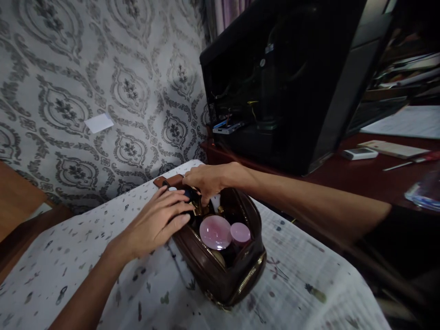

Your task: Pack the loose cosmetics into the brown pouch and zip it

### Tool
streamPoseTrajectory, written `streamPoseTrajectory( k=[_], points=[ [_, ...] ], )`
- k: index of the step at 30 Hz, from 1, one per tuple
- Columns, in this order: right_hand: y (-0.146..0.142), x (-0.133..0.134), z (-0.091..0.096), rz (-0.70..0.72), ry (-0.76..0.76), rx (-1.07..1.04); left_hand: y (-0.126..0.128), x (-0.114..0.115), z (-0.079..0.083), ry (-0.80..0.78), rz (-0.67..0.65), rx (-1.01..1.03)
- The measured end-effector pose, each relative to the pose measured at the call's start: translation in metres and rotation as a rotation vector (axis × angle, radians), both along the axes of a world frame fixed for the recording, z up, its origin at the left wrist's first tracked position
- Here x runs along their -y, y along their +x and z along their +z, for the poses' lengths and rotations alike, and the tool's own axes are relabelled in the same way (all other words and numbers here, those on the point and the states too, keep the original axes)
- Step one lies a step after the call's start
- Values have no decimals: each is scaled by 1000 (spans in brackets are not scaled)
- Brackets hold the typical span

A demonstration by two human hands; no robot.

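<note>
A dark brown leather toiletry bag (pixel 237 279) stands unzipped on the cloth-covered table. Inside it, nearest me, sit a round pink lid (pixel 215 232) and a smaller pink cap (pixel 240 233). Gold-coloured pieces (pixel 199 208) and dark items lie farther in, too shadowed to name. My left hand (pixel 154 224) rests over the bag's left rim, fingers stretched out and touching the edge. At the far end of the opening my right hand (pixel 208 181) reaches down with bent fingers closed together. Whatever those fingers hold is hidden.
A white patterned cloth (pixel 137 275) covers the table. Behind it, a big black computer case (pixel 275 91) stands on a red-brown desk (pixel 330 183) with papers and small items. Patterned wallpaper (pixel 130 82) rises at the left, above a wooden piece of furniture (pixel 17 197).
</note>
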State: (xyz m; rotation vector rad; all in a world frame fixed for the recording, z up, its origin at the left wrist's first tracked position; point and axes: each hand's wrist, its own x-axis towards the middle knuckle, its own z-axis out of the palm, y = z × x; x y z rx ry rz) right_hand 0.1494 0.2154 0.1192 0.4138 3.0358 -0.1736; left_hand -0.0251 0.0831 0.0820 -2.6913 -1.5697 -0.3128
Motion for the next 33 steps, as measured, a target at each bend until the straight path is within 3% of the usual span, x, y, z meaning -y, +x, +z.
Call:
streamPoseTrajectory(
  k=[5,10,26,28,30,33],
  points=[
    [-4,2,2,-58,111,109,7,-29,16,-138,-30,-187],
    [-4,-4,-3,-87,103,63,7,-31,18,-104,-1,-288],
    [-1,5,-7,-101,151,36,7,-28,14,-67,-81,-99],
    [0,5,-8,-103,144,23,2,-23,10,30,-34,-2],
    [1,3,-9,-110,106,-29,-10,-17,-2,184,102,109],
    [7,2,-11,-95,42,-80,-47,-8,-39,366,333,174]
  ],
)
